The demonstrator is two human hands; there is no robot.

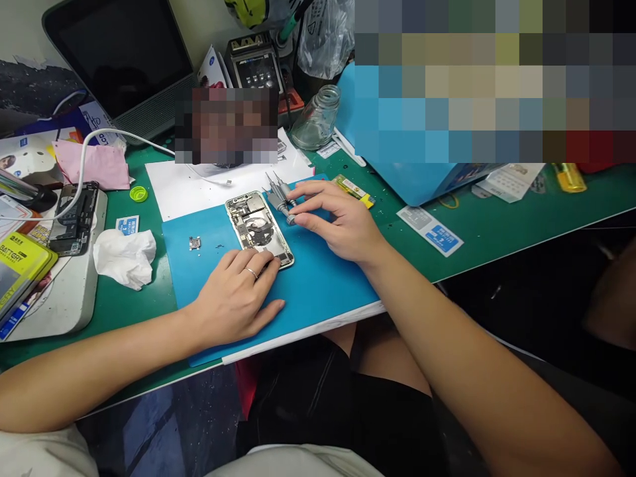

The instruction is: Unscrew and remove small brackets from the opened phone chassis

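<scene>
An opened smartphone [260, 228] lies on the blue mat [322, 285], its circuit board and inner parts exposed. My left hand [243, 291], with a ring on one finger, lies over the phone's lower end. Its fingers are stretched out and the thumb rests apart on the mat. To the right of the phone, my right hand [342, 218] pinches a small grey screwdriver [289, 215] by its end between thumb and fingers. More slim screwdrivers [273, 184] lie close together there, tips pointing away. A small metal phone part [195, 243] and tiny dark bits sit left of the phone.
White paper [163, 192] lies behind the mat, with a white cable [99, 132] arching over it. Crumpled tissue [126, 258], another opened phone [74, 218] and a yellow battery box [22, 271] are at left. A glass jar [318, 119] and monitor [119, 59] stand behind.
</scene>
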